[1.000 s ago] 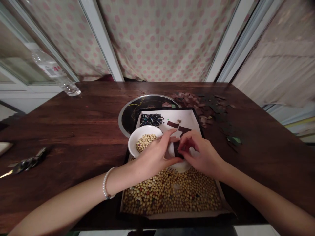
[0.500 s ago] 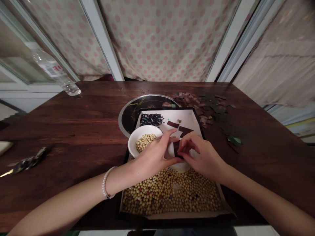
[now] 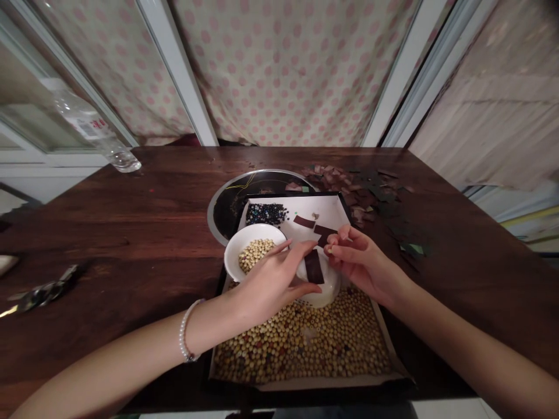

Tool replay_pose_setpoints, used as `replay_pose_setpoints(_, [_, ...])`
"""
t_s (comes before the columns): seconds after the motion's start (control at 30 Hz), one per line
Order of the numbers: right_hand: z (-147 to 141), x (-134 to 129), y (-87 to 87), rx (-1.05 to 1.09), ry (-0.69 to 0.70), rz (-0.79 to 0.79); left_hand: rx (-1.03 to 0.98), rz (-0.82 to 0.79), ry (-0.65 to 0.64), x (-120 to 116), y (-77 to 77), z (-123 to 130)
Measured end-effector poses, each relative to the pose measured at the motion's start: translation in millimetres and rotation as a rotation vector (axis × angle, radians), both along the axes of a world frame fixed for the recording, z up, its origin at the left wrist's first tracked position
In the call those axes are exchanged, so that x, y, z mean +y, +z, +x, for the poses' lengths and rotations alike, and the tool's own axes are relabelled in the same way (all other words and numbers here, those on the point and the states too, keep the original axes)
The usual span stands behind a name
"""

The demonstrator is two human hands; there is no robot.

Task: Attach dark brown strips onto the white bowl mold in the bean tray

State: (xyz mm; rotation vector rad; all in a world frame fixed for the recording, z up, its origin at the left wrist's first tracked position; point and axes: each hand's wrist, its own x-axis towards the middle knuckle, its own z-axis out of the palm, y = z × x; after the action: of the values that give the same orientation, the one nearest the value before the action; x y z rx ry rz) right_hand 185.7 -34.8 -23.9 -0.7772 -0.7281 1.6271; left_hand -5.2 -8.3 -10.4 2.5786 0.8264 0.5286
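Observation:
My left hand [image 3: 273, 285] grips the rim of a small white dish [image 3: 326, 285] that stands over the bead tray. A dark brown strip [image 3: 313, 266] lies on the dish, just past my left fingertips. My right hand [image 3: 360, 260] sits to the right of the strip, apart from it, with its fingertips curled together on what looks like a small pale bead [image 3: 329, 249]. Beside my left hand is a white bowl [image 3: 240, 259] of pale round beans. The dish's lower edge is partly hidden by my left thumb.
A tray [image 3: 301, 343] of mixed tan beads lies below my hands, and white paper [image 3: 305, 206] above them holds dark beads and brown strips. Behind it are a round black cooktop [image 3: 229, 203] and scattered brown and green scraps [image 3: 362, 189] on the wooden table [image 3: 131, 233].
My right hand has drawn back up and to the right, off the dark strip, which now shows fully on the white dish. My left hand has barely moved.

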Motion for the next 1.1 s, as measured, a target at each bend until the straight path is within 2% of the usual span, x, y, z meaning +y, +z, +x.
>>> replay_pose_setpoints(0.23, [0.1,0.0,-2.8,0.153,0.082,-0.041,0.014,0.075,-0.031,-0.5,1.0,0.4])
replay_pose_setpoints(0.43, [-0.3,-0.4,-6.1,0.090,0.079,0.003,0.006,0.053,-0.060,0.3,2.5,1.3])
replay_pose_setpoints(0.5, [-1.5,-0.7,-6.1,-0.034,0.006,0.068,0.002,0.054,-0.050,-0.1,2.4,1.6])
replay_pose_setpoints(0.6, [-5.1,-3.2,-3.6,-0.359,-0.117,0.241,-0.010,0.025,-0.005,-0.7,1.6,1.3])
replay_pose_setpoints(0.73, [-9.8,-10.1,0.2,-0.925,-0.101,0.538,-0.057,-0.093,0.029,-0.3,0.1,0.5])
replay_pose_setpoints(0.8, [-10.8,-13.3,0.9,-1.138,-0.096,0.725,-0.079,-0.144,0.047,0.0,0.0,0.6])
replay_pose_setpoints(0.9, [-11.1,-15.5,1.1,-1.253,-0.115,0.885,-0.082,-0.178,0.071,-0.1,1.3,1.1])
replay_pose_setpoints(1.1, [-10.9,-13.7,3.3,-1.234,-0.067,0.872,-0.066,-0.173,0.063,-0.8,4.5,1.9])
